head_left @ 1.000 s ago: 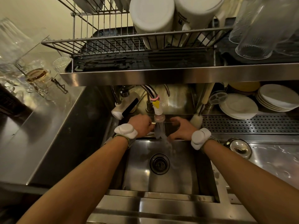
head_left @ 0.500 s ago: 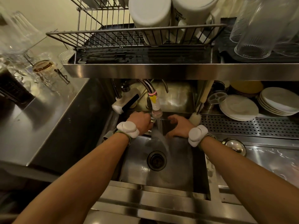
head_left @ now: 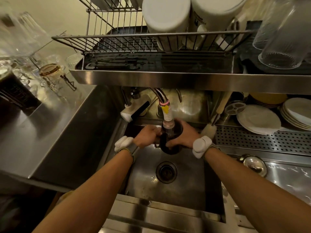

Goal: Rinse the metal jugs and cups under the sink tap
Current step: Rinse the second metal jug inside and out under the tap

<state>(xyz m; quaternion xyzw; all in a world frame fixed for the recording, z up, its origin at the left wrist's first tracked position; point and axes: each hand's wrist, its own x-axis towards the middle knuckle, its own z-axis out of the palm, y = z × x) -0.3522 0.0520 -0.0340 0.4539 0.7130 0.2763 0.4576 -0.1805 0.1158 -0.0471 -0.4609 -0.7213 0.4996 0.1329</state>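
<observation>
Both hands, left hand (head_left: 148, 135) and right hand (head_left: 184, 136), grip a dark jug (head_left: 170, 143), its inside hidden behind the tap nozzle (head_left: 168, 122).

A single head-worn wide-angle view looks forward and steeply down, close over the sink (head_left: 168, 195), forearms entering from below.

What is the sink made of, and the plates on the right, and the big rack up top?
Sink: looks like stainless steel, grey and shiny with dull water marks. Plates: probably ceramic, smooth glossy white, though hard plastic could look alike. Rack: thin metal wire, silvery, crossed into a grid.
</observation>
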